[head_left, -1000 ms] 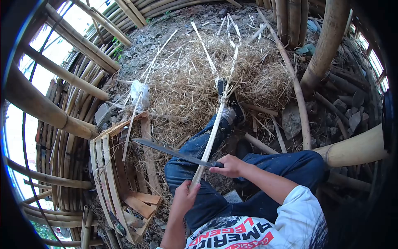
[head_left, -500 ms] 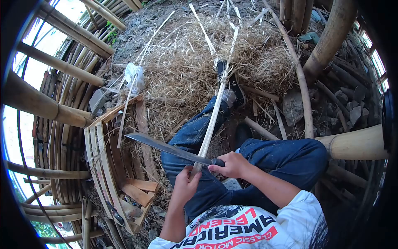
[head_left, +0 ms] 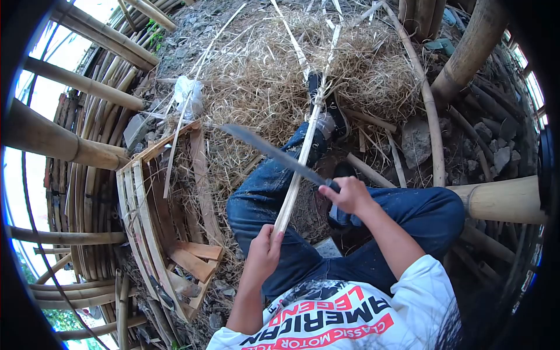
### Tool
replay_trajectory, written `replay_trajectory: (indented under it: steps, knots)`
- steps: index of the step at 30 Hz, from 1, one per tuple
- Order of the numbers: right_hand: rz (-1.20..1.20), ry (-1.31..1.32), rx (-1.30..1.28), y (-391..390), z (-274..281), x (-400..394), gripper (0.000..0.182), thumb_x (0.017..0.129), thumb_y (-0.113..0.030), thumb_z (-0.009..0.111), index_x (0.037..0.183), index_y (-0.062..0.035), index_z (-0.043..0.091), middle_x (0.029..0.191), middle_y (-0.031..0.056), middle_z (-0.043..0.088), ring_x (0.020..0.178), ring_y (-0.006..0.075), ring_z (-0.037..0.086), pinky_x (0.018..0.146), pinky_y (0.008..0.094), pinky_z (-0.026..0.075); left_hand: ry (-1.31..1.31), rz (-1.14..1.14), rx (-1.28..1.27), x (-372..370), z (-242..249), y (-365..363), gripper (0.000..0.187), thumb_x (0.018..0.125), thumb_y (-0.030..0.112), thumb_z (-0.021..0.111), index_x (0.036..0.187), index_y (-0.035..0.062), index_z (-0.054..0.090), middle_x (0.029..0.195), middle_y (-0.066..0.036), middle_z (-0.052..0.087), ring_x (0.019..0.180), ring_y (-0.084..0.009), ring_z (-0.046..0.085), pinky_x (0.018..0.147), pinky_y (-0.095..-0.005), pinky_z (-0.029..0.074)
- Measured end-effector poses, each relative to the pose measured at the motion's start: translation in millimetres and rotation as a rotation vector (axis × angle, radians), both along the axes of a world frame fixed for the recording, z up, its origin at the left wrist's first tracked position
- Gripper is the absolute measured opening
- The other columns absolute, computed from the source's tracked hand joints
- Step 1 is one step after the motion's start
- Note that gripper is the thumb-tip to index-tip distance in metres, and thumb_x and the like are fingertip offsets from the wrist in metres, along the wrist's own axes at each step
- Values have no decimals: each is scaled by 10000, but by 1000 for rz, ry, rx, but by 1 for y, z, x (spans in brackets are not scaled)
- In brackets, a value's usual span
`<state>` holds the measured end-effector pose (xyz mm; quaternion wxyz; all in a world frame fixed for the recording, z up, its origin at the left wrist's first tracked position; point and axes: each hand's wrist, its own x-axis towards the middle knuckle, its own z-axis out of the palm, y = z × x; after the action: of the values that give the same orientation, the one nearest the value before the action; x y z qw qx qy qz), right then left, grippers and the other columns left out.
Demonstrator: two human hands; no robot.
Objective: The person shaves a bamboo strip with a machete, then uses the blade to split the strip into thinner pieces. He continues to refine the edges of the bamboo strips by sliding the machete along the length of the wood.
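Observation:
A pale split bamboo strip runs from my lap out over my leg to my shoe. My left hand is closed around its near end. In my right hand is the dark handle of a machete. The long blade, slightly smeared by motion, points to the upper left and crosses the strip partway along. Close to my shoe, the strip is frayed, with thin curls of fibre on it, and beyond there split lengths spread out across the shavings.
A heap of bamboo shavings covers the ground ahead. On my left stands a wooden crate, with a white plastic bag beyond it. Thick bamboo poles rise at the right, near broken stones.
My right hand and the machete have moved forward along the strip, away from my left hand. The left hand keeps its hold at the near end.

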<state>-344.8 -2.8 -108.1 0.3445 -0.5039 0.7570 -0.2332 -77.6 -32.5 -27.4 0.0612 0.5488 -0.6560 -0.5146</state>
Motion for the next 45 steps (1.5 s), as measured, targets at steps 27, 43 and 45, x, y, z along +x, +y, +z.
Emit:
replay_trajectory:
  steps: [27,43,45]
  knots:
    - [22,209,-95,-19,-25,-22,683,793,-738,534,690,-74,654,729,181,674,755,386,670,713,490,532,19,-1,-81,7,-7,-3,198,989,192,555,1045,2,560,598,-27,498,512,-66,445,472,-259,368]
    - [32,248,-136,-25,-34,-30,709,785,-757,521,680,-68,646,733,180,677,768,384,670,729,485,533,-17,10,-69,3,0,-3,214,981,188,559,1037,-19,556,615,-120,531,543,-128,476,522,-302,402]
    - [36,242,-119,-26,-30,-31,705,789,-754,519,707,-69,666,747,187,681,780,387,671,731,484,534,-21,9,-52,3,1,-3,217,982,193,558,1036,-17,556,609,-107,527,542,-129,475,521,-299,401]
